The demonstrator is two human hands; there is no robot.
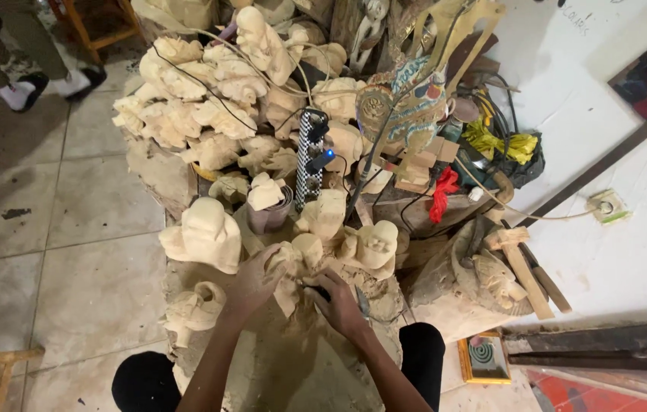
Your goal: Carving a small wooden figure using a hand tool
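Left hand clamps pale wood carving on the stump; right hand, just beside carving, grips dark tool. Best brace carving firmly, cuts away from fingers.

The left hand grips a pale unfinished wooden carving at the work block's centre. The right hand closes on a dark tool set against the carving's lower side. Larger pale figures stand at 10 o'clock and 2 o'clock. A checkered power strip rises at 12 o'clock. A wooden mallet lies at 3 o'clock.
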